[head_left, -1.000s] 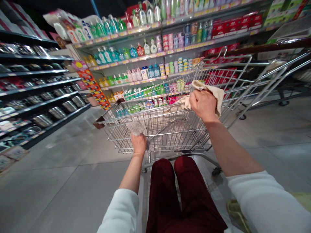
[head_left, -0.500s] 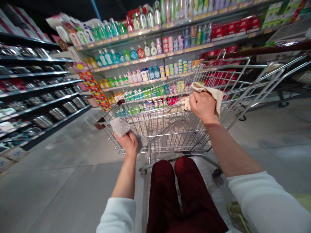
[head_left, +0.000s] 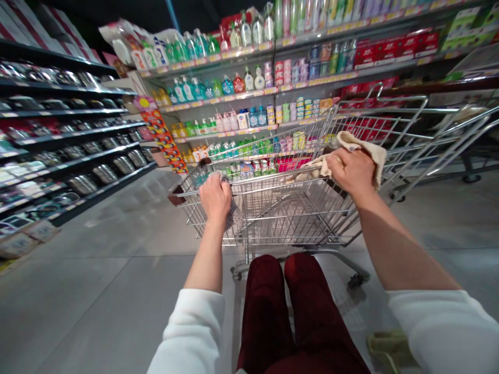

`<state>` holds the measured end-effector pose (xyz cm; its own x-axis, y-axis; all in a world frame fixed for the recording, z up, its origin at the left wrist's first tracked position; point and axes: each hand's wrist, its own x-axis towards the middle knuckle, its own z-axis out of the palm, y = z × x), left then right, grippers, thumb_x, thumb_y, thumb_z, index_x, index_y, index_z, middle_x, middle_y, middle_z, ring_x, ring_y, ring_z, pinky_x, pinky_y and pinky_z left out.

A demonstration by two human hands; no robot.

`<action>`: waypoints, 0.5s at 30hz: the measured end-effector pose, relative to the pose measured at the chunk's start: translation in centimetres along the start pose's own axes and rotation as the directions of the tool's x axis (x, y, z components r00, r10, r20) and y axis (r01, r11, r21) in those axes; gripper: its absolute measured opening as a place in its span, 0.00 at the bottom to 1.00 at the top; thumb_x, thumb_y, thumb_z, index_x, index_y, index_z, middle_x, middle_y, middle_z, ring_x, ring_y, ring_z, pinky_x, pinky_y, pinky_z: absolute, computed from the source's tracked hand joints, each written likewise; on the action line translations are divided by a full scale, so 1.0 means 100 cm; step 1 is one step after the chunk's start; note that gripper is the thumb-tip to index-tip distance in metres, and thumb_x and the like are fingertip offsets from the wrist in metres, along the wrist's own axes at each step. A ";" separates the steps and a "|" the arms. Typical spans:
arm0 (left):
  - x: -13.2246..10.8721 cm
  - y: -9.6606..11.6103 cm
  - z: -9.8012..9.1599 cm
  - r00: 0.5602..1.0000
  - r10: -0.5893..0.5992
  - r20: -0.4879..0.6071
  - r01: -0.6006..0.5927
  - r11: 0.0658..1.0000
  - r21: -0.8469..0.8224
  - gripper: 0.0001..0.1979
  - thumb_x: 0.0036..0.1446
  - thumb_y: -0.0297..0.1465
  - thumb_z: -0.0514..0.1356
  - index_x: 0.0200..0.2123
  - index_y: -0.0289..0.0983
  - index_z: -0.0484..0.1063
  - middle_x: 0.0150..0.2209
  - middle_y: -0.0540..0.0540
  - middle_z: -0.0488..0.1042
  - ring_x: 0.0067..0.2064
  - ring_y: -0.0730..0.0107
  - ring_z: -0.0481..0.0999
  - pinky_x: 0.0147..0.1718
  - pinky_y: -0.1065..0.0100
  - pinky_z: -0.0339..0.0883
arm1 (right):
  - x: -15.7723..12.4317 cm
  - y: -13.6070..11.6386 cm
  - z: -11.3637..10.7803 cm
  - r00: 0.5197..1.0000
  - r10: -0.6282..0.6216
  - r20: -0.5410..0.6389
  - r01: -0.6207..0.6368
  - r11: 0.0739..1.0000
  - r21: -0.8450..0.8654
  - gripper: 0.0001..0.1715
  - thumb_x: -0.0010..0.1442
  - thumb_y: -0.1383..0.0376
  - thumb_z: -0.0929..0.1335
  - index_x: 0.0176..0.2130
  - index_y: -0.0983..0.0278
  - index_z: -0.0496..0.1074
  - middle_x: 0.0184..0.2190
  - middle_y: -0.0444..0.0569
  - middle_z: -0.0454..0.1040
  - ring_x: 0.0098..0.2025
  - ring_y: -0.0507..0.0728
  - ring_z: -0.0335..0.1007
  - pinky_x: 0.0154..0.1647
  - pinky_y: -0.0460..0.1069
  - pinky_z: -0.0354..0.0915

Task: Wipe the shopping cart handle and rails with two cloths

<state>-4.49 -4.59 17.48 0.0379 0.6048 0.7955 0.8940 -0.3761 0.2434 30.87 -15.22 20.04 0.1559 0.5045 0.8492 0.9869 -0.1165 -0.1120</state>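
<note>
A metal shopping cart [head_left: 288, 218] stands side-on just in front of my knees. My left hand [head_left: 215, 198] is closed round a grey spotted cloth [head_left: 235, 215] on the cart's near top rail, toward its left end. Part of that cloth hangs down below the fingers, inside or against the wire side; I cannot tell which. My right hand [head_left: 353, 170] grips a cream cloth [head_left: 368, 147] at the same rail farther right. One end of the cream cloth trails left along the rail. The palms and most fingertips are hidden.
Shelves of bottles and tubs [head_left: 234, 83] rise behind the cart. Metal pots [head_left: 105, 174] fill shelves on the left. Another cart [head_left: 471, 161] is at the right. A greenish object [head_left: 390, 348] lies on the floor near my right leg.
My left hand has turned over and come down onto the rail with the spotted cloth. The right hand still holds the cream cloth at the rail. The whole view has shifted slightly.
</note>
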 end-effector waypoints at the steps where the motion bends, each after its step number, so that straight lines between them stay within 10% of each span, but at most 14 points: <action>1: -0.003 0.006 0.000 1.000 -0.003 -0.008 0.003 1.000 0.000 0.16 0.61 0.28 0.48 0.46 0.35 0.72 0.39 0.40 0.74 0.44 0.56 0.72 0.45 0.60 0.60 | 0.001 0.001 -0.003 1.000 0.025 0.001 -0.025 1.000 -0.017 0.26 0.67 0.52 0.56 0.34 0.64 0.74 0.30 0.54 0.75 0.35 0.59 0.67 0.36 0.51 0.55; 9: -0.031 0.052 -0.006 0.998 0.007 -0.055 -0.013 0.992 -0.126 0.16 0.63 0.30 0.48 0.48 0.35 0.72 0.43 0.38 0.74 0.48 0.55 0.71 0.51 0.55 0.60 | 0.003 -0.121 -0.010 0.929 -0.111 0.352 0.101 0.994 0.045 0.29 0.70 0.56 0.54 0.37 0.65 0.77 0.37 0.56 0.80 0.33 0.57 0.72 0.33 0.49 0.56; 15: -0.084 0.048 0.030 0.961 0.238 -0.143 -0.262 0.948 -0.179 0.15 0.61 0.30 0.53 0.49 0.36 0.72 0.56 0.34 0.70 0.64 0.50 0.62 0.63 0.45 0.53 | -0.004 -0.181 0.005 0.926 -0.120 0.359 0.097 0.992 0.082 0.31 0.70 0.58 0.53 0.38 0.68 0.79 0.37 0.59 0.80 0.36 0.59 0.76 0.31 0.49 0.58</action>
<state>0.77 -9.37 10.33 0.1859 0.3912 0.9013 0.7579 -0.6409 0.1219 12.96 -12.90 21.44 0.0411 0.7879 0.6144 0.9975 0.0032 -0.0708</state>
